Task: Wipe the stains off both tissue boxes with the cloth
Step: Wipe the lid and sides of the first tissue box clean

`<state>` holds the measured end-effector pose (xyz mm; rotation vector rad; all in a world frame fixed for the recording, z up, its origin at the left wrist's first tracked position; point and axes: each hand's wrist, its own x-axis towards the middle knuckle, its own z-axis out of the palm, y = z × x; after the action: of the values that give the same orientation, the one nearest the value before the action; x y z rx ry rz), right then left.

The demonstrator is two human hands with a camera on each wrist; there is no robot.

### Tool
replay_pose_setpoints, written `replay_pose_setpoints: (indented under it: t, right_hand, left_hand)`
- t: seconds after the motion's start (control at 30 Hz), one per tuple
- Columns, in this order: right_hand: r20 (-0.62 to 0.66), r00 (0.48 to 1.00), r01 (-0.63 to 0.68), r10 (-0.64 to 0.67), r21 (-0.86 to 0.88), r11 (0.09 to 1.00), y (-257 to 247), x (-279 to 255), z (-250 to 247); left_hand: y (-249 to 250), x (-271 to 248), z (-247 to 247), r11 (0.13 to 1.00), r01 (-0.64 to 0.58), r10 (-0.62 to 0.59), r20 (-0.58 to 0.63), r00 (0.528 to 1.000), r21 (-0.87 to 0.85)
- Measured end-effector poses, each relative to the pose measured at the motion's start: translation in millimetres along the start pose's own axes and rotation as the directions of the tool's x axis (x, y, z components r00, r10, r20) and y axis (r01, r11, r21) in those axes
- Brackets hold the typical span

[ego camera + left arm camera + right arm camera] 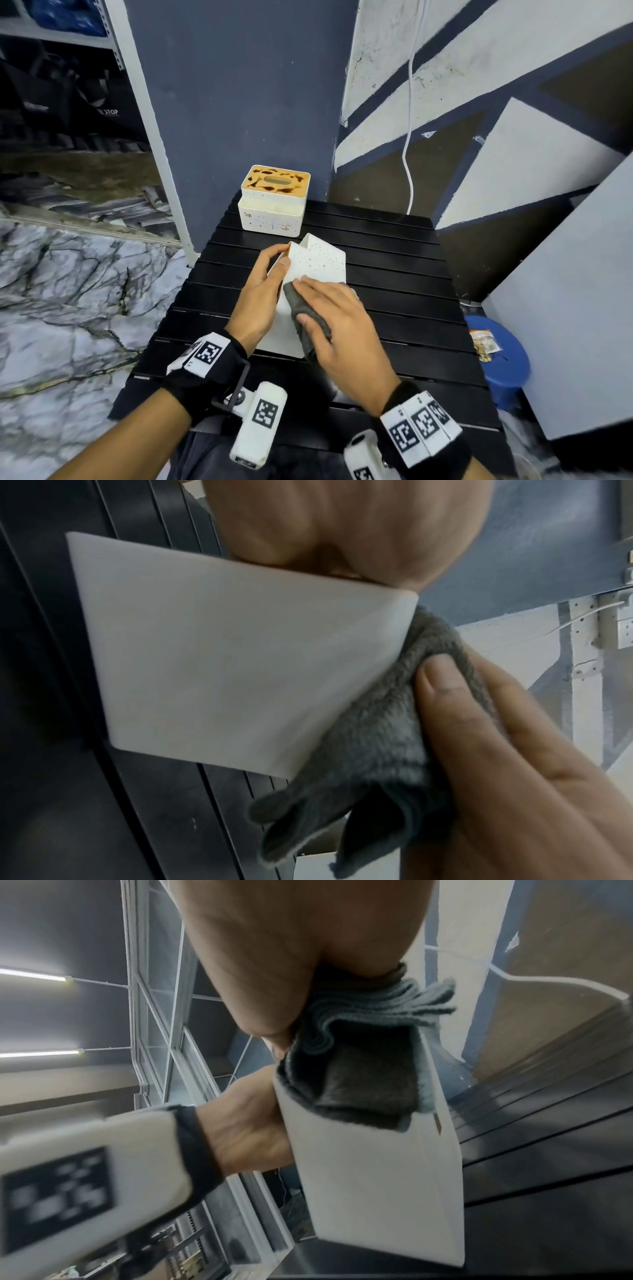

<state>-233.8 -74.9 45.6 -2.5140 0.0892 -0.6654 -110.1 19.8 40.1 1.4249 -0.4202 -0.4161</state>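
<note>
On the black slatted table, a white speckled tissue box is tipped up near me. My left hand grips its left edge, thumb on the speckled face and fingers curled behind. My right hand holds a folded grey cloth against the box's near face, thumb on the cloth. The left wrist view shows a plain white side of the box with the cloth at its corner. A second tissue box stands at the table's far edge, its wooden lid blotched with dark brown stains.
A dark blue pillar rises right behind the far box. A white cable hangs down the painted wall at the back right. A blue stool with a snack packet stands right of the table, beside a white panel.
</note>
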Motion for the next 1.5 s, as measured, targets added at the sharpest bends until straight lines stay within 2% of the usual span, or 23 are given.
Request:
replay_pose_setpoints:
  t: [0.17, 0.37, 0.47, 0.6, 0.8, 1.0, 1.07, 1.23, 1.37, 1.5]
  right_hand:
    - [-0.037, 0.991, -0.125, 0.127, 0.045, 0.991, 10.2, 26.3, -8.0]
    - [-0.023, 1.0, 0.018, -0.018, -0.011, 1.0, -9.8, -4.3, 2.5]
    - [-0.037, 0.999, 0.001, -0.001, -0.011, 1.0, -6.7, 4.3, 1.8]
    - [-0.053, 0.994, -0.092, 0.093, 0.025, 0.995, 0.7, 20.9, -3.2]
    - [-0.008, 0.999, -0.036, 0.036, 0.007, 0.999, 7.9, 0.4, -7.3]
    - [-0.053, 0.959, -0.275, 0.278, 0.051, 0.96, 36.5, 14.2, -26.2]
    - [-0.062, 0.956, -0.282, 0.285, 0.056, 0.958, 34.4, 7.9, -25.6]
    - [-0.07, 0.975, -0.207, 0.211, 0.066, 0.976, 23.7, -14.8, -19.1]
    - [-0.085, 0.94, -0.328, 0.331, 0.046, 0.943, 47.7, 10.1, -27.1]
    - [-0.069, 0.93, -0.36, 0.361, 0.031, 0.932, 56.1, 19.5, -27.6]
  left_hand:
    - [-3.3, 2.2, 3.3, 0.999, 0.007, -0.007, -0.008, 1.0, 0.047]
    - [-2.1, 0.4, 2.3, 1.0, 0.016, -0.017, -0.028, 0.999, -0.025]
    - [-0.5, -1.0, 4.5, 0.999, 0.014, -0.015, -0.03, 0.999, -0.03]
    - [0.9, -2.2, 5.7, 1.0, -0.004, 0.004, -0.03, 1.0, 0.014]
    - [0.9, -3.9, 4.8, 0.999, 0.003, -0.004, -0.03, 1.0, -0.044]
    - [-1.1, -1.5, 12.4, 1.0, 0.024, -0.024, 0.007, 1.0, 0.0]
    - [-1.3, -1.2, 13.2, 1.0, 0.022, -0.022, 0.003, 1.0, 0.015]
    - [-1.1, -0.3, 12.1, 1.0, 0.02, -0.02, 0.007, 1.0, 0.008]
    - [-0.4, -1.1, 15.7, 0.999, 0.017, -0.018, 0.029, 0.999, 0.043]
    - [1.0, -1.7, 14.7, 0.999, 0.02, -0.021, 0.026, 0.999, 0.04]
